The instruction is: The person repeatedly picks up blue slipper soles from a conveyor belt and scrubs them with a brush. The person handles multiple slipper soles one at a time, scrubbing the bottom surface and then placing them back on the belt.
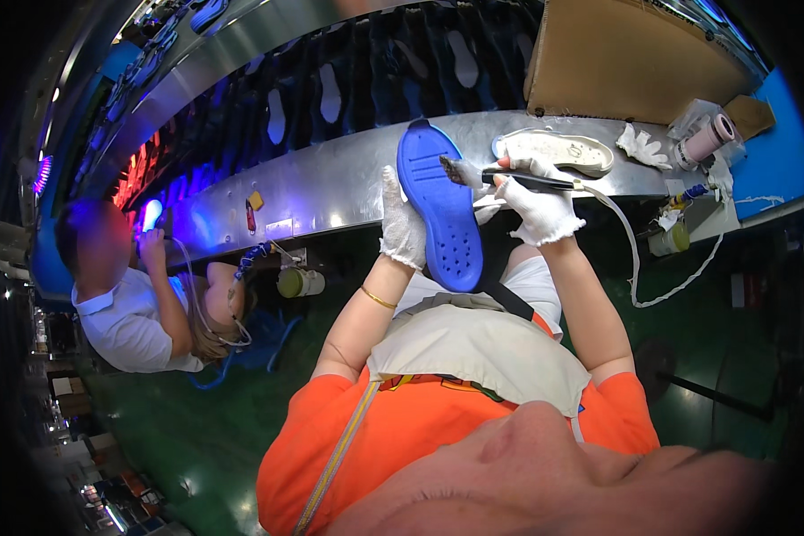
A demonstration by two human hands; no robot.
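A blue shoe sole (439, 207) is held up lengthwise before me, its patterned face with small holes turned up. My left hand (402, 228), in a white knit glove, grips the sole's left edge; its fingers are partly hidden beneath. My gloved right hand (541, 207) is closed round the black handle of a brush (460, 171), with some bare fingertips showing. The dark bristles lie over the sole's right edge; whether they touch it I cannot tell. A pale tube (623, 219) joins the handle's end. Behind my right hand, a cream-white shoe sole (581, 152) rests on the bench.
A metal bench (339, 189) runs along the front, beside a dark conveyor (375, 71) carrying several soles. At right are a white glove (643, 146), a pink roll (707, 138) and a cardboard sheet (634, 62). At left sits another person (134, 313) near a glowing lamp.
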